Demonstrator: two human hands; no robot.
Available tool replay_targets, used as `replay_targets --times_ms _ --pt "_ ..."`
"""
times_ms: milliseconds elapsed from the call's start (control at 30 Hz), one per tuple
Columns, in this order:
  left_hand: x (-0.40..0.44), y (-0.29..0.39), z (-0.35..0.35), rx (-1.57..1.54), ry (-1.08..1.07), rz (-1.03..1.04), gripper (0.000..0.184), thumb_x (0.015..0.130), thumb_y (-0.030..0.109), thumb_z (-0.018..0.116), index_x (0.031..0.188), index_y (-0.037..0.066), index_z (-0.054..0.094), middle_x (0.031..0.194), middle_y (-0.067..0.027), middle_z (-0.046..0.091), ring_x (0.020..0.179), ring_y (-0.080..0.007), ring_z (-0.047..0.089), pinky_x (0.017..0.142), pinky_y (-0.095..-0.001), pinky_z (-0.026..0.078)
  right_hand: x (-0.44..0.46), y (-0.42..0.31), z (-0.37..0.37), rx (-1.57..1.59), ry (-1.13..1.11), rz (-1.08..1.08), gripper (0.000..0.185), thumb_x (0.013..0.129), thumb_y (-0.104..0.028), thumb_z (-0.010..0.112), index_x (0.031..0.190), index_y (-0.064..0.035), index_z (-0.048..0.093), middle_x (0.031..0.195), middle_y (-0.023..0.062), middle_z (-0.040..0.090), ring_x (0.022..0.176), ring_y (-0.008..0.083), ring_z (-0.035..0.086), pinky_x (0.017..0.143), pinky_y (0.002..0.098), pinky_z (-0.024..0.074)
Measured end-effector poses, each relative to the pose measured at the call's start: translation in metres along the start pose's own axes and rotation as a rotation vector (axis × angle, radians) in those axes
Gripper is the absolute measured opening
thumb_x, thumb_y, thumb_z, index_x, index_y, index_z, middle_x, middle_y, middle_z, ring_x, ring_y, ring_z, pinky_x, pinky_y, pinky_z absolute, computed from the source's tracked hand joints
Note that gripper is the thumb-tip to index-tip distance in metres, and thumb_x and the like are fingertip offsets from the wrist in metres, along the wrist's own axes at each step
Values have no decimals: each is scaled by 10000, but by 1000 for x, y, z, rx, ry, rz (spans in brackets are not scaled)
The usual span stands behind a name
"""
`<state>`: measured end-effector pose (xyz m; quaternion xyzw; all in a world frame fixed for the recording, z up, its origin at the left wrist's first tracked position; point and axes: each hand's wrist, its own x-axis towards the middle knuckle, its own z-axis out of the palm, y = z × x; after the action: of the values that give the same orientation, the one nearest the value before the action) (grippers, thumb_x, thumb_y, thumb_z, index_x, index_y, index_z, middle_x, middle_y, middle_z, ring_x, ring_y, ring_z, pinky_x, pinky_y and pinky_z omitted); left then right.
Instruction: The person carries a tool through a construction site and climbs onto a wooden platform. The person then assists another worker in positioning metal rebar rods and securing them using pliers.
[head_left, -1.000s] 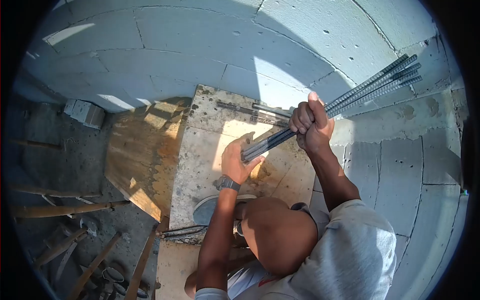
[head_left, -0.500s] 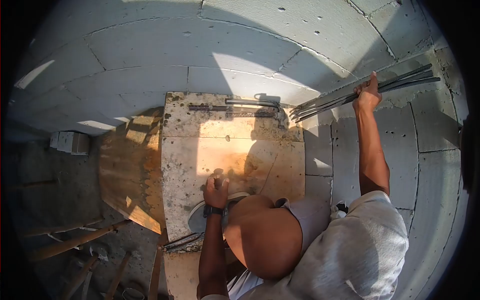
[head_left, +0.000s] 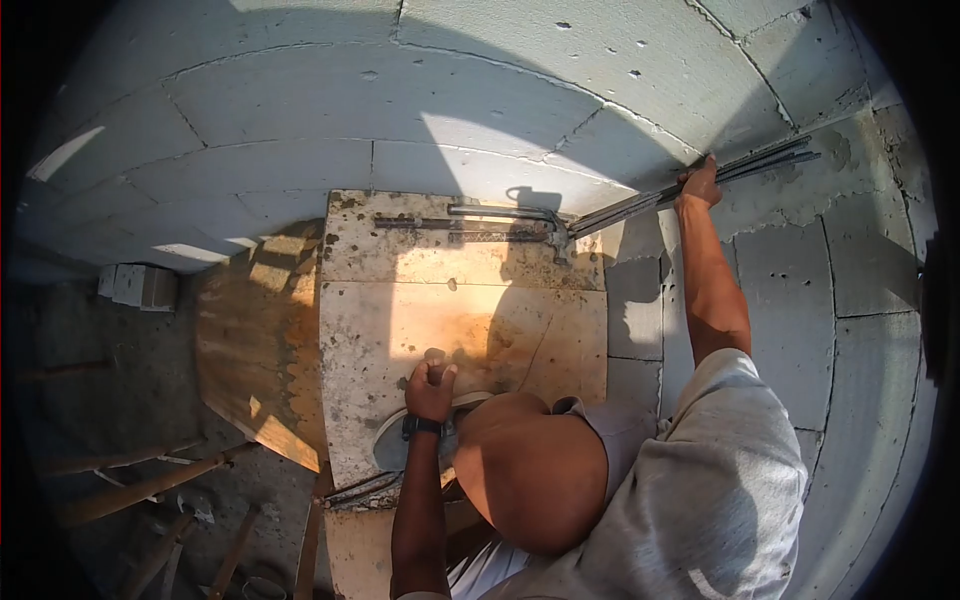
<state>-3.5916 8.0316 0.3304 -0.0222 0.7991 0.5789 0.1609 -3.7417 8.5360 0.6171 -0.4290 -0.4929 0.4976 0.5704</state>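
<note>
My right hand (head_left: 700,184) is closed around a bundle of steel rebar rods (head_left: 765,160), held slantwise along the block wall at the upper right. The rods' lower left ends come down by the head of a metal-handled hammer (head_left: 505,212) on the stained wooden board (head_left: 360,310). Short dark rods (head_left: 410,223) lie on the board beside the hammer. My left hand (head_left: 430,393), with a dark watch on its wrist, is over the board near my shoe (head_left: 392,447). Its thumb and fingers are bent but apart, with nothing visible between them.
Pale block walls (head_left: 480,95) rise ahead and to the right. Left of the board, a brown plywood sheet (head_left: 255,340) slopes at a lower level. Below it are wooden poles (head_left: 160,485) and a pale block (head_left: 140,287) on the floor. More thin rods (head_left: 360,488) lie by my foot.
My right hand has moved left with the rebar rods, and their lower ends have shifted left to the hammer head. My left hand has barely moved.
</note>
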Motion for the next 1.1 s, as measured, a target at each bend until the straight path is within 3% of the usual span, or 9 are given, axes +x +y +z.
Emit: replay_targets --times_ms 167,267,467,633,733,800,900,1000,1100 --pt "14 18 18 -250 -65 69 286 793 223 786 952 27 653 904 -163 700 824 -316 684 753 -397 541 10 6 -4 63 48 42 374 845 -307 698 766 34 564 559 78 522 437 204 476 451 354 435" --pt "9 20 8 47 -36 223 275 792 206 789 938 21 648 861 -142 686 788 -285 668 744 -382 534 14 20 -14 -44 -86 77 352 833 -291 690 825 53 613 599 94 568 507 200 533 488 363 467" --pt "4 15 -3 -105 -47 46 226 810 179 767 942 28 662 896 -170 700 826 -306 693 754 -383 543 71 19 -30 -822 -421 112 351 806 -280 706 1004 8 670 835 88 678 702 235 620 673 384 526" --pt "7 32 -3 -27 -81 125 237 804 172 772 959 25 669 873 -174 709 807 -324 700 748 -389 548 70 29 -67 -884 -1061 826 293 847 -237 690 1068 -46 672 933 79 684 769 202 638 637 344 530" --pt "6 28 -2 -72 -33 161 226 810 159 769 958 21 668 809 -133 696 721 -258 675 715 -353 537 20 81 -94 -1303 -1073 477 187 846 -214 680 983 -90 702 909 38 701 748 223 635 639 349 510" --pt "5 38 -8 -97 -75 60 213 817 144 763 954 15 666 769 -96 672 672 -196 621 688 -322 518 88 216 -142 -1442 -1360 -106 152 804 -225 678 884 -105 726 822 57 671 751 253 629 702 393 509" --pt "5 31 -5 -194 -60 -26 197 826 126 756 951 6 662 726 -53 632 637 -127 540 659 -285 489 66 255 -137 -1252 -1714 -1111 219 828 -176 611 934 -15 715 934 235 690 881 342 674 837 428 519" --pt "-1 30 -7 -246 -34 -50 199 830 123 752 957 1 660 743 -64 639 664 -121 543 677 -284 489 38 285 -113 -1927 -1800 -949 272 855 -193 538 899 3 720 963 246 691 943 386 658 919 418 490" --pt "3 28 -8 -266 -27 -66 206 831 128 752 965 0 662 799 -97 668 726 -141 587 725 -301 502 15 289 -102 -1860 -1354 -541 349 867 -261 545 1073 -8 670 1066 249 655 1115 379 589 972 443 466"
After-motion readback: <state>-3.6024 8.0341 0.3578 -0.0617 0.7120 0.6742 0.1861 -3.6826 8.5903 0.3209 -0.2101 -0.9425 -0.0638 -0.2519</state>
